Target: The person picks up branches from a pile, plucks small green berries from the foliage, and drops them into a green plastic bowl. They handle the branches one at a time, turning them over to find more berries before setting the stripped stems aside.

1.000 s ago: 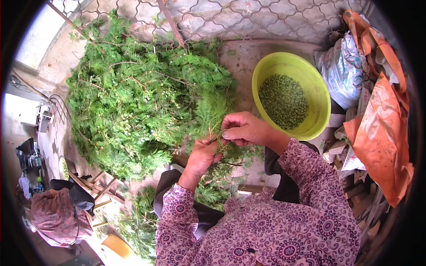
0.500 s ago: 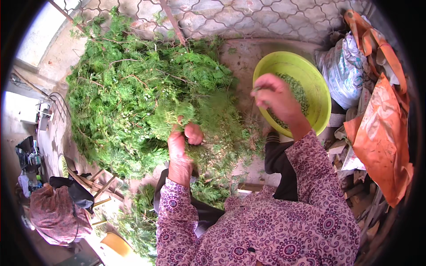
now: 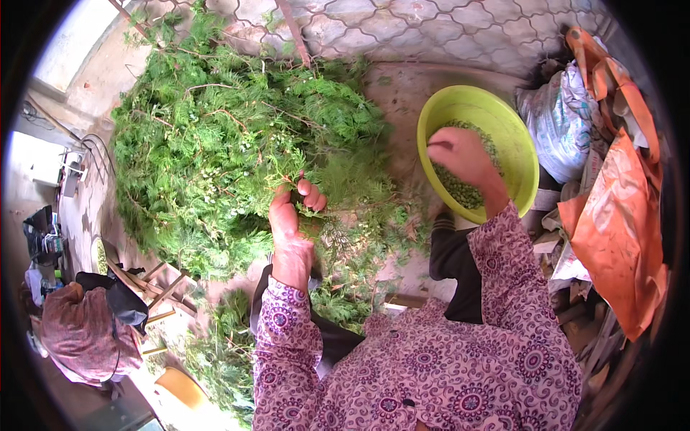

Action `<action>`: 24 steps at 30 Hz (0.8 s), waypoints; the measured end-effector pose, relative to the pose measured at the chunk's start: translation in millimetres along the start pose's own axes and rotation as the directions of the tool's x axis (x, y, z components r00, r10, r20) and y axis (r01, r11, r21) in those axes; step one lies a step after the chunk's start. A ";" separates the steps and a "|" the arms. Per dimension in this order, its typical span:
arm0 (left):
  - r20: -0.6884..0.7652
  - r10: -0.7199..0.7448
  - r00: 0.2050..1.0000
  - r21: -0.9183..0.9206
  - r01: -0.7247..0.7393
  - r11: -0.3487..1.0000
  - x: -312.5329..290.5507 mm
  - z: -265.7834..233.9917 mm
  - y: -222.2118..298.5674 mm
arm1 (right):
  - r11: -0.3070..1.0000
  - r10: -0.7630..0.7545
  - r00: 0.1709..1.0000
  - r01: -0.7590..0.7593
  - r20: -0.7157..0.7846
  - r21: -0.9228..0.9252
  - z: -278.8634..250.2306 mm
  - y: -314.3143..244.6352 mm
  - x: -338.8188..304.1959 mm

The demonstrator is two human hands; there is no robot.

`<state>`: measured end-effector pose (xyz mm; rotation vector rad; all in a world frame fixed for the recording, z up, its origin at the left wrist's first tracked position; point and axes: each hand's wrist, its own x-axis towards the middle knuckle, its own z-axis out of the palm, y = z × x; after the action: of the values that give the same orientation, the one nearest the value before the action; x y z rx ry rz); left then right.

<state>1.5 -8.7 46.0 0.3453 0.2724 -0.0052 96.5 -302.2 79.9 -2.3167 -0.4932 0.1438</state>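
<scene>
My left hand point(image 3: 293, 208) is closed around a leafy green conifer sprig point(image 3: 284, 172), which sticks up past the fingers in front of a big heap of cut conifer branches point(image 3: 215, 151). Over the left side of a yellow-green basin point(image 3: 519, 161) hangs my right hand point(image 3: 467, 154), its fingers drawn together in a pinch. What they hold, if anything, is too small to make out. Small round green cones point(image 3: 463, 192) lie in the bottom of the basin, partly covered by the right hand.
A wire mesh fence point(image 3: 402, 32) runs along the back. On the right stand a white woven sack point(image 3: 557, 129) and an orange sheet bag point(image 3: 614, 244). At the lower left are a wooden chair frame point(image 3: 164, 291) and a cloth-draped bundle point(image 3: 83, 334). Loose twigs point(image 3: 345, 302) lie by my legs.
My right hand has moved a little to the right and further over the basin, its fingers tilted lower. The left hand has stayed near the heap, keeping the sprig.
</scene>
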 end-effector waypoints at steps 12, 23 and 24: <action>-0.215 -0.015 0.976 0.326 0.086 0.942 -5.3 2.3 -1.9 | 0.943 -0.332 0.937 0.332 0.113 0.012 126.9 -28.3 -32.0; -0.149 0.146 0.978 0.410 -0.073 0.909 -37.6 1.1 39.7 | 0.931 -0.363 0.358 0.166 0.860 0.324 273.3 -9.6 -208.9; -0.134 0.146 0.980 0.401 -0.081 0.912 -40.6 1.9 41.9 | 0.877 -0.479 0.365 0.169 0.798 0.449 295.3 -9.1 -222.3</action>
<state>-34.9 28.5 72.4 0.7663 0.4134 0.0844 -183.3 -189.3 -133.6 -1.5883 -1.3650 1.2353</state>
